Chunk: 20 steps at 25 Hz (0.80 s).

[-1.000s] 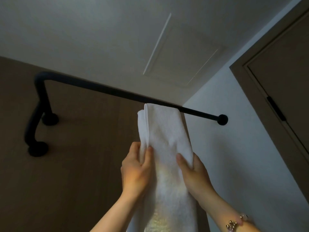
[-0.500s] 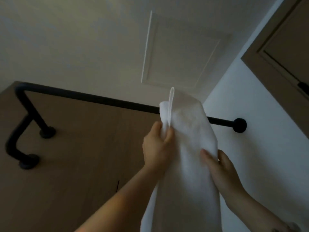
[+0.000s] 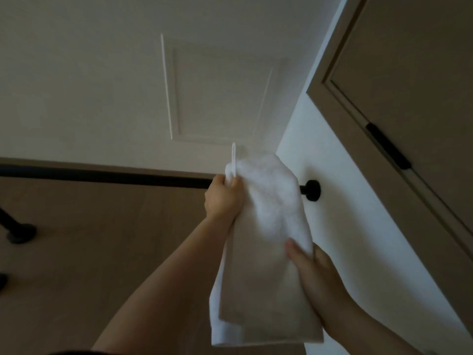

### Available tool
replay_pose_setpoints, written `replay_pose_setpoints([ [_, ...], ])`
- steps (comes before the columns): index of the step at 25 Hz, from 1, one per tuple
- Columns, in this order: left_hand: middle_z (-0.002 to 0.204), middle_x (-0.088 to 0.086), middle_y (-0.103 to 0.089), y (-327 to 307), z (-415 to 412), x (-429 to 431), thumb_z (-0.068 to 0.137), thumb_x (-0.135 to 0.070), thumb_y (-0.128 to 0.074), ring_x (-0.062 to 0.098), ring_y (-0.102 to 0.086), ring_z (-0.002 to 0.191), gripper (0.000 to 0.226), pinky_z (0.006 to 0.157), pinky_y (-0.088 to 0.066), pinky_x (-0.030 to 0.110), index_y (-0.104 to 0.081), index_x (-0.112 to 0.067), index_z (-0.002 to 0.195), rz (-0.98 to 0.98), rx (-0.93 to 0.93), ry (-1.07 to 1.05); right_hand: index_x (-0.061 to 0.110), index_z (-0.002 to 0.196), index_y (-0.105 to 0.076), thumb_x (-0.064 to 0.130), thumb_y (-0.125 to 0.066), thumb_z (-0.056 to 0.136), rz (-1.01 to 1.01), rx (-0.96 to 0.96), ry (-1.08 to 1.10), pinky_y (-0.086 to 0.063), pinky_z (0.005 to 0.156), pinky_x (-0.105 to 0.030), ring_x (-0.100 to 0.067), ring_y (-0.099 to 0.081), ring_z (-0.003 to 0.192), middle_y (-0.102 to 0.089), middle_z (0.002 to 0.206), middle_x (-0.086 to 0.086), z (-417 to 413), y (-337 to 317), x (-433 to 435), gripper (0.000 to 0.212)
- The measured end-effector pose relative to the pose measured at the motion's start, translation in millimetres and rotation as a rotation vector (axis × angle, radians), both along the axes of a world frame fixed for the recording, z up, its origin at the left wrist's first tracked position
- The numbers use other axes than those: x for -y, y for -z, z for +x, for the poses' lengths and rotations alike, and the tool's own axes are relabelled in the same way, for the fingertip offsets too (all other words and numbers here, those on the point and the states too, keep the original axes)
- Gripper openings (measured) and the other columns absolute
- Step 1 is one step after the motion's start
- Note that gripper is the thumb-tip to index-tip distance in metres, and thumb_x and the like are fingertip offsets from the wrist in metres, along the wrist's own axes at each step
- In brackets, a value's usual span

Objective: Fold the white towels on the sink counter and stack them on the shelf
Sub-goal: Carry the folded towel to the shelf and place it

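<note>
While the left hand (image 3: 224, 198) pinches the folded white terry towel (image 3: 256, 290) at its top, the right hand (image 3: 317, 278) clamps its side.

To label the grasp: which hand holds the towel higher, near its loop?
The left hand; it grips the towel beside the loop, the right hand holds lower.

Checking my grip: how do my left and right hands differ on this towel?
The left hand grips the folded white towel at its top, by the loop; the right hand pinches its right edge lower down. The left hand's fingers curl; the right hand's thumb lies in front. Both hold it.
</note>
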<state>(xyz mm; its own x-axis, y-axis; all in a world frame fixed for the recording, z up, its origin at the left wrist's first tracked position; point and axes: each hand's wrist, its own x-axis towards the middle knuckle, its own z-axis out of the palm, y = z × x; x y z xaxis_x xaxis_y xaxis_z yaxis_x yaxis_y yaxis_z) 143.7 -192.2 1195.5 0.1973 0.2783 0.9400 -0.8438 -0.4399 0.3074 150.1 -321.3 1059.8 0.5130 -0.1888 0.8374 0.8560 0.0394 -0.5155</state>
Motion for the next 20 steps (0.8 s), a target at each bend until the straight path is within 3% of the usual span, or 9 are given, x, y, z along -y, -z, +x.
replay_pose_setpoints([
  [4, 0.120, 0.014, -0.058, -28, 11, 7, 0.092, -0.037, -0.049, 0.030, -0.056, 0.109, 0.047, 0.093, -0.046, 0.034, -0.051, -0.002, 0.123, 0.082, -0.128, 0.040, 0.017, 0.107, -0.061, 0.038, -0.052, 0.093, -0.020, -0.011, -0.034, -0.053, 0.086, -0.043, -0.024, -0.066, 0.091, -0.069, 0.100, -0.007, 1, -25, 13, 0.026],
  [6, 0.118, 0.012, -0.058, -30, 9, 12, 0.090, -0.032, -0.054, 0.029, -0.058, 0.108, 0.048, 0.091, -0.048, 0.033, -0.048, -0.001, 0.126, 0.120, -0.153, 0.093, 0.015, 0.107, -0.060, 0.037, -0.051, 0.093, -0.016, -0.024, -0.017, -0.053, 0.085, -0.043, -0.026, -0.065, 0.090, -0.067, 0.100, -0.009, 4, -35, 19, 0.027],
  [10, 0.127, 0.012, -0.054, -15, 8, 16, 0.081, -0.035, -0.068, 0.027, -0.058, 0.110, 0.072, 0.084, -0.049, 0.032, -0.037, -0.003, 0.138, 0.153, -0.212, 0.306, 0.014, 0.106, -0.055, 0.036, -0.049, 0.095, -0.020, -0.055, -0.008, -0.048, 0.064, -0.029, -0.020, -0.061, 0.081, -0.063, 0.092, -0.005, 7, -49, 28, 0.025],
  [14, 0.125, 0.010, -0.057, 16, 13, 19, 0.033, -0.055, -0.080, 0.027, -0.061, 0.105, 0.116, 0.089, -0.053, 0.040, -0.043, -0.007, 0.133, 0.114, -0.327, 0.445, 0.008, 0.117, -0.057, 0.032, -0.049, 0.095, -0.022, -0.054, -0.009, -0.048, 0.068, -0.030, -0.026, -0.061, 0.084, -0.064, 0.093, -0.009, 7, -62, 32, 0.034],
  [16, 0.117, 0.010, -0.062, 26, 16, 17, 0.033, -0.058, -0.077, 0.028, -0.065, 0.099, 0.111, 0.086, -0.055, 0.042, -0.050, -0.005, 0.127, 0.118, -0.372, 0.402, 0.005, 0.121, -0.056, 0.030, -0.049, 0.095, -0.017, -0.051, -0.017, -0.046, 0.067, -0.029, -0.026, -0.060, 0.083, -0.063, 0.094, -0.010, 2, -70, 36, 0.037],
  [20, 0.112, 0.013, -0.065, 25, 22, 15, 0.078, -0.047, -0.066, 0.030, -0.064, 0.099, 0.058, 0.087, -0.054, 0.038, -0.060, -0.003, 0.115, 0.128, -0.290, 0.114, 0.010, 0.117, -0.053, 0.028, -0.052, 0.094, -0.030, -0.032, -0.035, -0.042, 0.076, -0.030, -0.022, -0.056, 0.077, -0.058, 0.084, -0.004, -8, -88, 39, 0.029],
])
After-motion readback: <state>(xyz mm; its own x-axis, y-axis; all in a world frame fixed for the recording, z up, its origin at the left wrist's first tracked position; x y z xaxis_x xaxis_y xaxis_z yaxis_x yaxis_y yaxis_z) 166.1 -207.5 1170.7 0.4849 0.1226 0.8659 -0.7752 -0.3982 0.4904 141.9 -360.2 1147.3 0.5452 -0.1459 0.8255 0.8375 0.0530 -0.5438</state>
